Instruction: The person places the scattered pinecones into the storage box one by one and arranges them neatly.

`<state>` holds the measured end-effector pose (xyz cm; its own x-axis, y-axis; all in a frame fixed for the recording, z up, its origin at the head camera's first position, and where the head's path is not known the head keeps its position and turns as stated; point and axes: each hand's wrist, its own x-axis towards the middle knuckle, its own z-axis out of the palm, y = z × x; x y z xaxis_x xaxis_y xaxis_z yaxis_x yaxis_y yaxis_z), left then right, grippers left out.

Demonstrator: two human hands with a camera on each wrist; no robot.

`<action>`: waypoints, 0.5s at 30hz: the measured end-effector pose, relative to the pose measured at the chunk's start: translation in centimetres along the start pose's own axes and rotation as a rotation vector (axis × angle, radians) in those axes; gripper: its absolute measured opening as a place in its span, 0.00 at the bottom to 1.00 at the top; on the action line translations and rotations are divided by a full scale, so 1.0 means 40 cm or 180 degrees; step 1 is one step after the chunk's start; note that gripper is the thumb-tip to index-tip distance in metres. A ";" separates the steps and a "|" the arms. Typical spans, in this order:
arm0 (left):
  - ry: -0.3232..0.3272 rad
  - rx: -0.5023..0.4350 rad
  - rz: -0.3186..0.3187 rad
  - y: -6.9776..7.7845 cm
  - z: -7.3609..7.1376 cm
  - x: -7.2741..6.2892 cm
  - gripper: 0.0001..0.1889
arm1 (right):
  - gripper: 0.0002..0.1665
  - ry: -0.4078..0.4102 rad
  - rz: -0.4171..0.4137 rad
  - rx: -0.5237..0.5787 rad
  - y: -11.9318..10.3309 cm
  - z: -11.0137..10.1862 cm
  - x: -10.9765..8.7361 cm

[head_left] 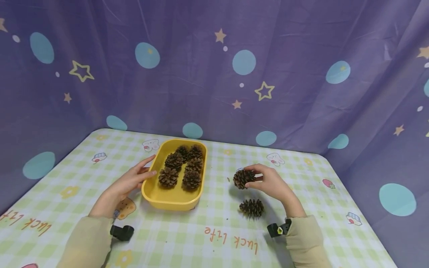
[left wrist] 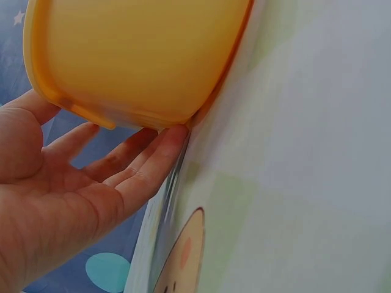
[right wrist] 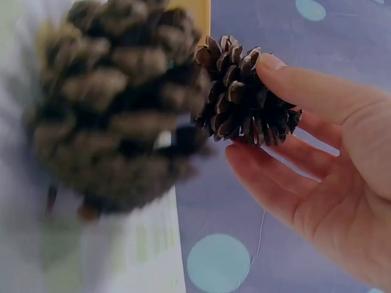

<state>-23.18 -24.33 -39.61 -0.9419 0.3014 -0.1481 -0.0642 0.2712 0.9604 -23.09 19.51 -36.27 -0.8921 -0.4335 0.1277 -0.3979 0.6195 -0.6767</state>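
Observation:
A yellow plastic basin (head_left: 172, 204) with several pine cones (head_left: 168, 177) in it stands left of the table's middle. My left hand (head_left: 132, 179) holds its left side, thumb over the rim and fingers against the outer wall. In the left wrist view those fingers (left wrist: 137, 162) touch the wall low down, near the cloth. Between thumb and fingers, my right hand (head_left: 272, 182) grips a brown pine cone (head_left: 244, 179) right of the basin. In the right wrist view that pine cone (right wrist: 235, 97) shows its open scales. Another pine cone (head_left: 252, 208) lies on the cloth just nearer to me.
A green-and-white checked tablecloth (head_left: 187, 238) with printed cartoons covers the table. Small brown flakes lie on it near the loose pine cone. A purple curtain (head_left: 201, 93) with stars and blue spots hangs behind the table and at both sides.

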 end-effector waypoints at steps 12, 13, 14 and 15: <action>-0.0024 -0.0029 0.0019 0.001 -0.001 -0.001 0.39 | 0.29 0.0091 -0.0289 -0.0067 -0.087 0.033 0.039; -0.0023 -0.0028 0.0017 0.001 0.000 -0.001 0.39 | 0.29 0.0081 -0.0315 -0.0069 -0.095 0.038 0.042; -0.0020 -0.0026 0.0012 0.001 0.000 -0.001 0.39 | 0.29 0.0059 -0.0339 -0.0074 -0.104 0.044 0.046; -0.0019 -0.0027 0.0011 0.000 0.000 -0.001 0.38 | 0.29 0.0037 -0.0369 -0.0080 -0.112 0.050 0.050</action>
<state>-23.15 -24.34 -39.59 -0.9402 0.3077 -0.1461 -0.0638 0.2624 0.9629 -22.66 14.58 -34.44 -0.8421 -0.4957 0.2125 -0.5037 0.5819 -0.6385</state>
